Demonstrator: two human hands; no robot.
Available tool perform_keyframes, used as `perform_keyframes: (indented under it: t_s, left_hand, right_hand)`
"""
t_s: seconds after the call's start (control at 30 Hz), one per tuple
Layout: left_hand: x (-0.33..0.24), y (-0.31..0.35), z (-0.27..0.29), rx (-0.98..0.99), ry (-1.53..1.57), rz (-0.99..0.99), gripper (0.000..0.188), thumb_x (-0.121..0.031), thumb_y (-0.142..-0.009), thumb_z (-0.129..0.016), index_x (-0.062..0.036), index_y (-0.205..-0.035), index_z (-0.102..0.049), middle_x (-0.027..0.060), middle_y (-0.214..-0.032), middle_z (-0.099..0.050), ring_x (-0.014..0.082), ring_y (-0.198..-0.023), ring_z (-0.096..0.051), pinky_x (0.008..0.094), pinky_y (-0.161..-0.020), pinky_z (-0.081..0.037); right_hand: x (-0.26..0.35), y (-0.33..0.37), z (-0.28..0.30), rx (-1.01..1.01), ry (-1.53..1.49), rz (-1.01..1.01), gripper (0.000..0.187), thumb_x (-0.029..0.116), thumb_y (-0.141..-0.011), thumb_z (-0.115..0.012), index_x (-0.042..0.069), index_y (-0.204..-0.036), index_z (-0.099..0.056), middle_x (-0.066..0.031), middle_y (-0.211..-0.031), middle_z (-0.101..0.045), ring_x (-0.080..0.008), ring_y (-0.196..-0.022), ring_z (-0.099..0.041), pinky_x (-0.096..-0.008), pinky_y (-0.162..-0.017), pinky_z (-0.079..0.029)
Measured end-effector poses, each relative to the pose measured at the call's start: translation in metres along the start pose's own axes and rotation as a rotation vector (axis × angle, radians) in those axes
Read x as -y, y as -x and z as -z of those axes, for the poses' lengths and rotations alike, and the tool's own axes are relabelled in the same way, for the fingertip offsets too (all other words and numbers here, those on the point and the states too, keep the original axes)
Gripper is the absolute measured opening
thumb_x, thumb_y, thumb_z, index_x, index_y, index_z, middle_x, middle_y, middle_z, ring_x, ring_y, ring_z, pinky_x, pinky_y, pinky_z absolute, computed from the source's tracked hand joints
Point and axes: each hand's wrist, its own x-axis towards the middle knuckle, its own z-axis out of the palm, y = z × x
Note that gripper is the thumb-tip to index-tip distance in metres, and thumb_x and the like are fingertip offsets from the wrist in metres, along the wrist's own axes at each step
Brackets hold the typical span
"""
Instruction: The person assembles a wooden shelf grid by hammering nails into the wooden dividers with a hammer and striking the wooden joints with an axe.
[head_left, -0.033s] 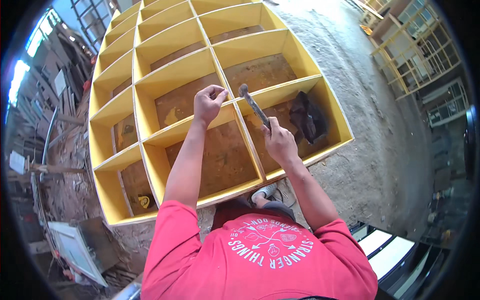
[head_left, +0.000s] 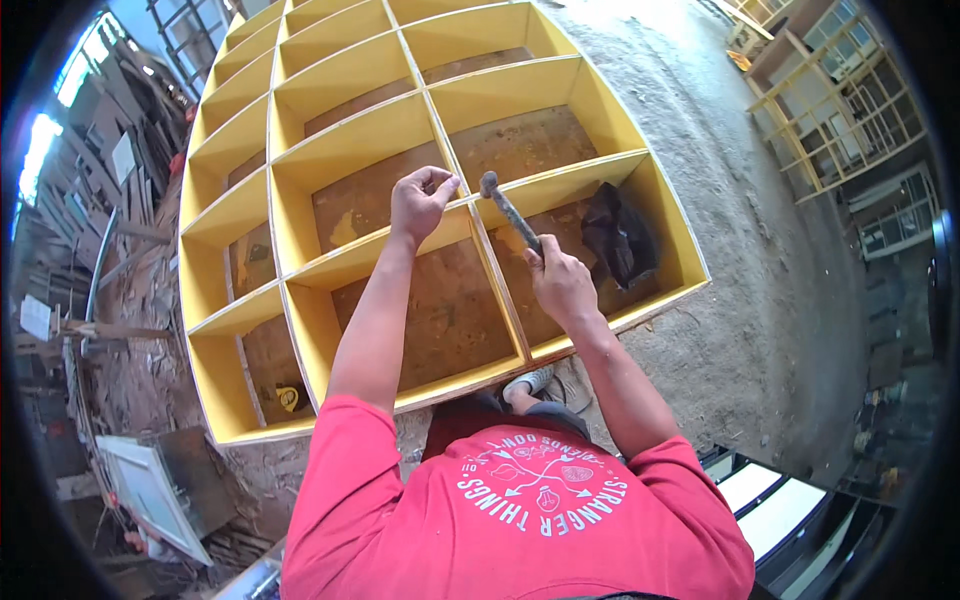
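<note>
In front of me lies a large yellow shelf frame, its panels crossing to make several open compartments. My left hand is just above a crossing of its panels, thumb and fingers pinched together. Whatever they hold, if anything, is too small to make out. Right of that crossing, my right hand is closed round the handle of a hammer. The hammer tilts up and to the left, its head close to the pinched fingers and above the panel edges.
A black plastic bag lies in the near right compartment, and a yellow tape measure in the near left one. Scrap boards lean at the far left. A yellow lattice frame stands at the far right. My shoe is at the near edge.
</note>
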Motion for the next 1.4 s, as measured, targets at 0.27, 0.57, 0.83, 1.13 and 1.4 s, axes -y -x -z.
perform_keyframes:
  t_s: [0.27, 0.57, 0.83, 1.13, 1.4]
  left_hand:
    - [0.017, -0.001, -0.010, 0.163, 0.000, 0.118, 0.013, -0.017, -0.095, -0.087, -0.0041, -0.093, -0.085, -0.0085, -0.071, -0.066, 0.0016, -0.066, -0.050, 0.0241, -0.059, -0.039]
    - [0.024, -0.014, -0.010, 0.259, -0.007, 0.171, 0.021, -0.026, -0.090, -0.089, -0.0058, -0.093, -0.084, -0.0016, -0.074, -0.074, 0.0064, -0.065, -0.058, 0.0296, -0.062, -0.047]
    - [0.020, -0.014, -0.007, 0.309, -0.047, 0.195, 0.020, -0.023, -0.097, -0.086, -0.0044, -0.093, -0.079, -0.0041, -0.077, -0.071, 0.0034, -0.069, -0.055, 0.0265, -0.063, -0.045]
    - [0.014, -0.009, -0.005, 0.292, -0.117, 0.206, 0.021, -0.026, -0.098, -0.085, -0.0060, -0.096, -0.078, -0.0037, -0.074, -0.068, 0.0055, -0.067, -0.053, 0.0279, -0.063, -0.045]
    - [0.014, -0.007, -0.003, 0.310, -0.124, 0.198, 0.019, -0.026, -0.099, -0.085, -0.0080, -0.103, -0.081, -0.0041, -0.075, -0.069, 0.0050, -0.069, -0.055, 0.0268, -0.065, -0.047]
  right_hand:
    - [-0.020, -0.007, 0.002, 0.026, -0.087, -0.018, 0.033, 0.040, -0.114, -0.056, 0.008, -0.122, -0.057, -0.0264, -0.082, -0.074, -0.0527, -0.083, -0.072, -0.0638, -0.071, -0.055]
    - [0.008, -0.013, 0.026, 0.001, -0.266, -0.129, 0.034, 0.039, -0.113, -0.060, 0.007, -0.125, -0.063, -0.0266, -0.084, -0.073, -0.0524, -0.086, -0.072, -0.0600, -0.073, -0.053]
    - [0.039, -0.040, 0.038, 0.064, -0.177, -0.050, 0.033, 0.038, -0.113, -0.059, 0.007, -0.122, -0.061, -0.0246, -0.083, -0.073, -0.0513, -0.084, -0.072, -0.0607, -0.071, -0.052]
    - [0.058, -0.057, 0.059, 0.077, -0.007, 0.033, 0.034, 0.042, -0.114, -0.056, 0.008, -0.122, -0.060, -0.0220, -0.073, -0.071, -0.0485, -0.078, -0.073, -0.0605, -0.071, -0.053]
    - [0.049, -0.060, 0.059, 0.114, 0.074, 0.070, 0.036, 0.042, -0.115, -0.054, 0.008, -0.124, -0.061, -0.0166, -0.066, -0.070, -0.0444, -0.075, -0.075, -0.0589, -0.072, -0.055]
